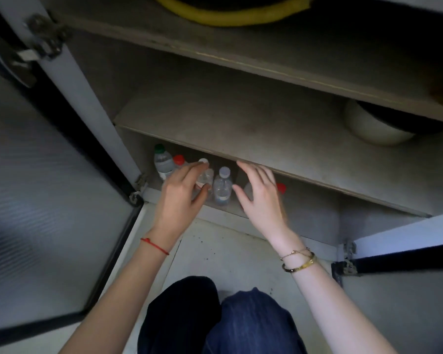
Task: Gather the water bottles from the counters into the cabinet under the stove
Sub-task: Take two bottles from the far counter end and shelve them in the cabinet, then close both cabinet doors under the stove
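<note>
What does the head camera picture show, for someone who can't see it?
Two bare hands, left hand and right hand, reach among small water bottles standing on the bottom shelf of an open cabinet. A white bowl sits on the shelf above.

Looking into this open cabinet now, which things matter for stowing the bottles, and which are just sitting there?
Part of the job:
green-capped bottle
red-capped bottle
bottle under the left hand
white-capped bottle
bottle behind the right hand
bottom compartment
left hand
right hand

Just sitting there:
white bowl
yellow item on the top shelf
</note>
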